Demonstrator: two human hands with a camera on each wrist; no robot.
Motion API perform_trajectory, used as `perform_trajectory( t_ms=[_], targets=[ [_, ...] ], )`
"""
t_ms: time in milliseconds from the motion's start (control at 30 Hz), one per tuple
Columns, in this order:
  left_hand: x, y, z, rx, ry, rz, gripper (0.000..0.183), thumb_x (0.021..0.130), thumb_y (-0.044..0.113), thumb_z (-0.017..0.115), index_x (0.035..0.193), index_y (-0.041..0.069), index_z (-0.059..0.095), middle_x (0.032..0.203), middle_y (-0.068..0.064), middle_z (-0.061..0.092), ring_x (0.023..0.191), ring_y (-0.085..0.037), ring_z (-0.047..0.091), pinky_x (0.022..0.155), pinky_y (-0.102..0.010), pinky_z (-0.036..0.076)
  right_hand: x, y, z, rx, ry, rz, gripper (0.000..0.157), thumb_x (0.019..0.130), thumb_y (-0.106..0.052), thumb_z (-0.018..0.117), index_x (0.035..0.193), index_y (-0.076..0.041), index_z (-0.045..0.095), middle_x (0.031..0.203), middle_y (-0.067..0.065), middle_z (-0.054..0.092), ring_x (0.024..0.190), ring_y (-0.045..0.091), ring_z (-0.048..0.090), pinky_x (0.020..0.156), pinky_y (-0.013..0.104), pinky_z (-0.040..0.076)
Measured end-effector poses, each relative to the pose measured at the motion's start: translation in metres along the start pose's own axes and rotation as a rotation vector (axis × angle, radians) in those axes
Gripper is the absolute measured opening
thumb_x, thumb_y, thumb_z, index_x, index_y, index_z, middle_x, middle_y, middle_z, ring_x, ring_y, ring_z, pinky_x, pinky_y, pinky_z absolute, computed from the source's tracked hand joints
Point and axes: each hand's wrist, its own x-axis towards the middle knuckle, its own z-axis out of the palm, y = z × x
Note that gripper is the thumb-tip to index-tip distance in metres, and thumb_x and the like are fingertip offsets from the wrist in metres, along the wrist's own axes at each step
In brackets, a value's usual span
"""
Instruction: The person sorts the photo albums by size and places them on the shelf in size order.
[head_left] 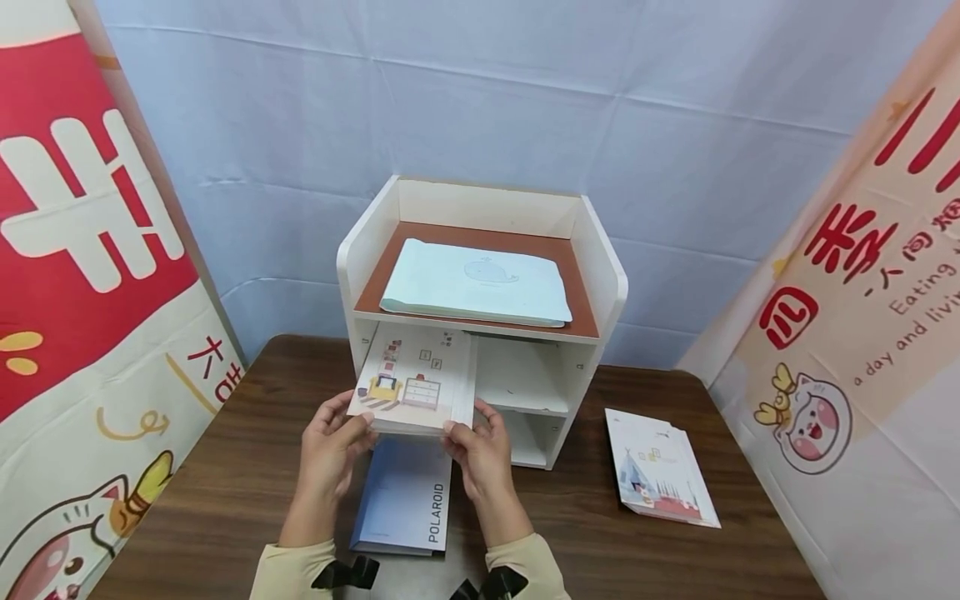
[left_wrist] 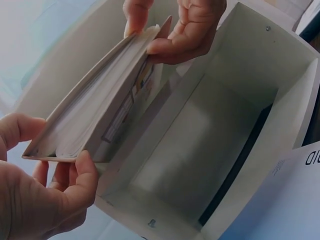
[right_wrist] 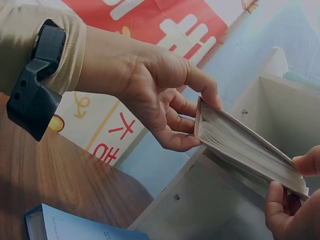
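Both hands hold a white book (head_left: pixel 420 375) with a printed room scene on its cover, its far end inside the upper compartment of a white shelf unit (head_left: pixel 347 262). My left hand (head_left: pixel 330 437) pinches the near left corner, thumb on top and fingers below. At the near right corner, my right hand (head_left: pixel 480 446) grips it the same way. Page edges of the book (left_wrist: pixel 95 100) face me between its covers in the left wrist view. Below it, a blue book (head_left: pixel 405 500) marked POLAROID lies on the table.
On the shelf's brown top lies a pale blue notebook (head_left: pixel 480 283) with a whale drawing. White books (head_left: pixel 660 471) with a tent picture lie on the wooden table (head_left: pixel 570 542) at the right. Printed banners (head_left: pixel 862 375) flank the table, and a light blue cloth (head_left: pixel 487 100) hangs behind.
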Motion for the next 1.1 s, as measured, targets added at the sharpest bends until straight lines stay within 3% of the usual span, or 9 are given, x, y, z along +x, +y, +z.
perform_trajectory(
  t_ms=[367,867,1100],
  targets=[
    [0.009,-0.002,0.009,-0.027,0.036,-0.01,0.046,0.082,-0.011,0.056,0.125,0.003,0.047,0.107,-0.011,0.047,0.078,-0.015,0.055,0.064,-0.028,0.051,0.01,-0.001,0.006,0.037,0.038,-0.016,0.06,0.072,0.019,0.058,0.127,0.006,0.034,0.088,0.016,0.052,0.06,0.015,0.054,0.058,0.026,0.051],
    [0.021,-0.009,0.013,-0.028,0.06,-0.013,0.048,0.083,-0.009,0.059,0.128,0.002,0.047,0.099,-0.008,0.048,0.074,-0.013,0.056,0.063,-0.027,0.051,0.018,0.004,0.007,0.07,0.078,-0.043,0.056,0.074,0.019,0.059,0.124,0.009,0.036,0.085,0.015,0.052,0.058,0.014,0.055,0.056,0.024,0.051],
    [0.024,-0.01,0.014,-0.053,0.068,-0.003,0.045,0.083,-0.008,0.06,0.125,0.002,0.049,0.092,-0.005,0.05,0.071,-0.012,0.056,0.061,-0.026,0.052,0.019,0.006,0.007,0.027,0.122,-0.085,0.054,0.074,0.016,0.064,0.122,0.01,0.04,0.086,0.015,0.052,0.059,0.014,0.056,0.059,0.024,0.052]
  ],
)
